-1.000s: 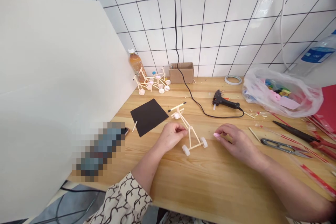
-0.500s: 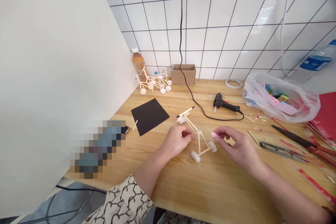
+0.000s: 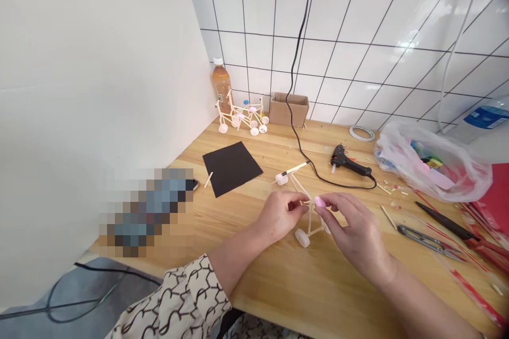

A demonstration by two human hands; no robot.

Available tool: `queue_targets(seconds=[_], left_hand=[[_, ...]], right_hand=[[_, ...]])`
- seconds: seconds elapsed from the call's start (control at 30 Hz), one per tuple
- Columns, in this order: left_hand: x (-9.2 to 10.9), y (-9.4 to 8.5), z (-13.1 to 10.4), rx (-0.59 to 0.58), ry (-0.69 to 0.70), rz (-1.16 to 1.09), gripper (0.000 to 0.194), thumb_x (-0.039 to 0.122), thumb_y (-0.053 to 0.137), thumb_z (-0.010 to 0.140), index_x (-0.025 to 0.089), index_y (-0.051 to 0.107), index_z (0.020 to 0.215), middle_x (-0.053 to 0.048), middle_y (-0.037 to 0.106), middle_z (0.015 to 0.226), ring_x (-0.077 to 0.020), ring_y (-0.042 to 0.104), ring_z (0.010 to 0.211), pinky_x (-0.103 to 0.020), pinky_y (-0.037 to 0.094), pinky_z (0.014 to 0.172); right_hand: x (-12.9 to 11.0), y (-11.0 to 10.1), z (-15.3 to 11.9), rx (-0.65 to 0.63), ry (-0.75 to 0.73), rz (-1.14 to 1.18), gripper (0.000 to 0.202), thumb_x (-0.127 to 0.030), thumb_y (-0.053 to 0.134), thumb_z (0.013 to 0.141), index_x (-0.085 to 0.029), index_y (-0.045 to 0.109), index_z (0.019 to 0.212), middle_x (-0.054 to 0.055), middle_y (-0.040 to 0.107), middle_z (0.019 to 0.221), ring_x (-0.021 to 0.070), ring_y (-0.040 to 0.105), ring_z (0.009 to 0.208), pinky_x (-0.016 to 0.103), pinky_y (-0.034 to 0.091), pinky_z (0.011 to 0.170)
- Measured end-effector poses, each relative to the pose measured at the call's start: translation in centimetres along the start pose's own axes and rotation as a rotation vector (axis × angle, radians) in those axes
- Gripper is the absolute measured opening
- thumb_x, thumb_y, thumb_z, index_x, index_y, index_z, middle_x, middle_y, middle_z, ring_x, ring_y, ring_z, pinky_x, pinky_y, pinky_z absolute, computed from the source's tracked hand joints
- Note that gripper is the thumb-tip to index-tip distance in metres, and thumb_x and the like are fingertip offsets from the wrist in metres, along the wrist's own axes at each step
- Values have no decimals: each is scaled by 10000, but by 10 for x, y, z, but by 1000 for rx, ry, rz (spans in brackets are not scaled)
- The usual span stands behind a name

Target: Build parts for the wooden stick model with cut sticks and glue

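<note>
A small tricycle model of wooden sticks [image 3: 310,222] with white wheels stands on the table in front of me. My left hand [image 3: 283,214] pinches its stick frame near the middle joint. Between the thumb and fingertips of my right hand [image 3: 353,225] is a small pink piece [image 3: 320,202], held right at the top of that joint; whether it touches the wood I cannot tell. The handlebar stick [image 3: 296,168], with black ends, points away from me. My right fingers partly cover one rear wheel.
Behind lie a black sheet [image 3: 233,169], a glue gun [image 3: 350,161] with its cord, a tape roll [image 3: 361,133] and a cardboard box [image 3: 289,109]. Finished-looking stick tricycles [image 3: 242,116] stand by a bottle [image 3: 221,82]. Snips [image 3: 431,242], pliers [image 3: 449,221] and a plastic bag [image 3: 471,177] are at right.
My right hand has brought the pink piece left, from beside the tricycle to the top of its middle joint. My left hand still grips the frame. The camera view has shifted slightly.
</note>
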State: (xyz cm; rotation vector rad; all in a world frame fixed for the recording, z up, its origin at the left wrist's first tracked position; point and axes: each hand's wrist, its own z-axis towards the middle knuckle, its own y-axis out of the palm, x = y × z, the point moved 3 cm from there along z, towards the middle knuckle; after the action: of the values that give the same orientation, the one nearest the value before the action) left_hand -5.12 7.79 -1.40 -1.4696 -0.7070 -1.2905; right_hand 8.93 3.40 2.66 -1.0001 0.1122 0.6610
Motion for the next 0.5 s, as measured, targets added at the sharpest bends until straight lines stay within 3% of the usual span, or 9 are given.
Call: queue_targets(seconds=[0.23, 0.5], left_hand=[[11, -4, -6, 63, -63, -142, 174, 178, 576, 735, 122, 673, 868, -67, 675, 779, -152, 602, 688, -253, 467, 641], [11, -1, -12, -45, -280, -492, 333, 118, 589, 724, 119, 599, 1057, -75, 665, 847, -173, 613, 832, -304, 460, 777]], right_hand=[[-1, -1, 0, 16, -13, -55, 68, -219, 539, 839, -209, 567, 900, 38, 648, 754, 184, 601, 703, 312, 469, 652], [-1, 0, 2, 13, -32, -49, 72, -193, 550, 832, -220, 576, 893, 39, 663, 771, 187, 603, 713, 322, 473, 664]])
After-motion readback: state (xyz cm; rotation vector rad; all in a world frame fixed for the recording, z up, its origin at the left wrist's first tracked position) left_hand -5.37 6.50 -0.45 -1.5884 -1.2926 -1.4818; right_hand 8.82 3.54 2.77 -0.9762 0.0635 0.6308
